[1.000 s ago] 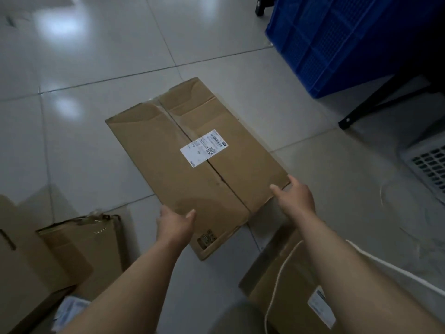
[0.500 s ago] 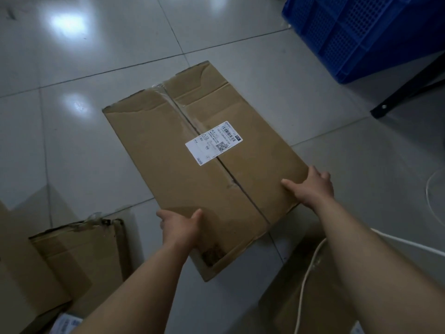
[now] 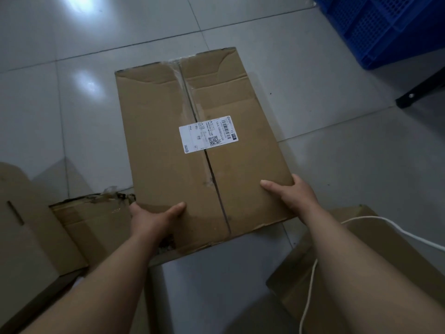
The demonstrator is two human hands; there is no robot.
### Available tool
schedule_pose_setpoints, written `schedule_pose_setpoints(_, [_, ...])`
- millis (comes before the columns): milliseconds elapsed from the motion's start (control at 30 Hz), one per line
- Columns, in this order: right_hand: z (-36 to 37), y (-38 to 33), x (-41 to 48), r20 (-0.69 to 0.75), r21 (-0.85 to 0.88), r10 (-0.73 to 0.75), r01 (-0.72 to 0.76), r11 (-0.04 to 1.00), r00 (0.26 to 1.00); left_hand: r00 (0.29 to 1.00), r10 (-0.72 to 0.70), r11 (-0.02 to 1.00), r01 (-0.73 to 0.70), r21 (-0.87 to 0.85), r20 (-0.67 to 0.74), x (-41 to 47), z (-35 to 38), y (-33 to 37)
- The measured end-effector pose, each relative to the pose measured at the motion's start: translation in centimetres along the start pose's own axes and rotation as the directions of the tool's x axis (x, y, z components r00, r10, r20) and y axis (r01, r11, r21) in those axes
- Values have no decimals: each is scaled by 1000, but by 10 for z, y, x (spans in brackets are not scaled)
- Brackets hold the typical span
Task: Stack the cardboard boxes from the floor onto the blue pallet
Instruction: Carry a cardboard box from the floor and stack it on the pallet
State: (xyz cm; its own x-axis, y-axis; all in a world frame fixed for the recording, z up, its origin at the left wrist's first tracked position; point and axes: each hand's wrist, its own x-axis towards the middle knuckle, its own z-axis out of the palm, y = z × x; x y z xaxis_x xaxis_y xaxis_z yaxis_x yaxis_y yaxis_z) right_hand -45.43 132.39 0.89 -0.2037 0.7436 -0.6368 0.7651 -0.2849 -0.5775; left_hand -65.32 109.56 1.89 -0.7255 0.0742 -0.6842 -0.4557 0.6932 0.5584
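Your left hand (image 3: 154, 219) grips the near left corner of the cardboard box (image 3: 163, 145), thumb flat on its top face and fingers curled under the edge. Your right hand (image 3: 291, 195) holds the near right edge the same way. The box sits between your hands over the tiled floor (image 3: 72, 39), its long side pointing away from you, with a white shipping label (image 3: 208, 136) across the centre seam. You have the blue pallet (image 3: 385, 27) well apart at the upper right. A torn box (image 3: 91, 227) lies just beside your left wrist, and another box (image 3: 397, 273) with a white cord (image 3: 310, 290) over it lies under your right forearm.
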Motion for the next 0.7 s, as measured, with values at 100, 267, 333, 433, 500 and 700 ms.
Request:
schedule_pose_setpoints(100, [2,-6,-8,-72,-39,-25,22,999,997,1000,7,998,-7,-65,-1,-2,-4,3])
schedule_pose_setpoints(267, [2,-20,-29,-133,-91,-45,33,995,990,999,35,994,-35,-102,3,-12,-19,18])
schedule_pose_setpoints(333, [2,-25,-38,-146,-101,-47,32,994,988,999,36,994,-35,-103,10,-15,-27,24])
schedule_pose_setpoints(433, [0,-34,-53,-160,-119,-53,34,992,986,999,43,995,-42,-96,6,-22,-41,31])
schedule_pose_setpoints(500, [-4,-43,-63,-167,-132,-57,35,991,984,999,37,994,-36,-100,12,-28,-52,37])
schedule_pose_setpoints(700, [-19,-91,-108,-171,-153,-100,73,986,980,999,44,991,-44,-124,-1,-63,-101,64])
